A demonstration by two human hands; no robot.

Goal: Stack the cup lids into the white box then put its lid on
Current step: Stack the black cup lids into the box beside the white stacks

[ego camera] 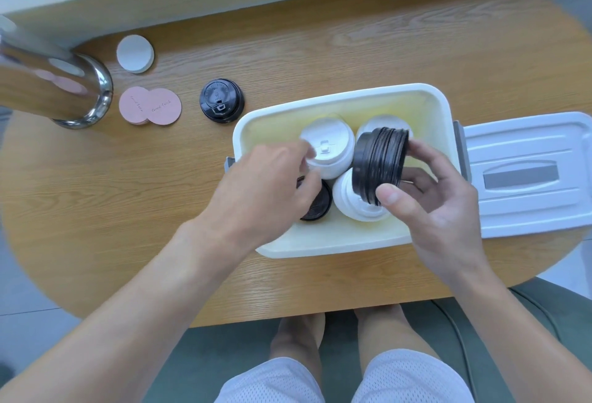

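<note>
The white box [349, 98] stands open on the wooden table. Inside it are stacks of white cup lids [333, 149], another white stack [350, 202] nearer me, and black lids [317, 202] at the near left. My right hand [439, 207] grips a stack of black lids [379, 164], held on its side above the box. My left hand [266, 185] reaches into the box with its fingertips on the rim of the far-left white stack; whether it grips the stack I cannot tell. A few black lids [221, 100] lie on the table left of the box. The box's white lid [525, 172] lies to its right.
A shiny metal post [57, 82] rises at the far left. Two pink round coasters [150, 106] and white round coasters [135, 54] lie beside it. The table's near edge is just above my knees [339, 338].
</note>
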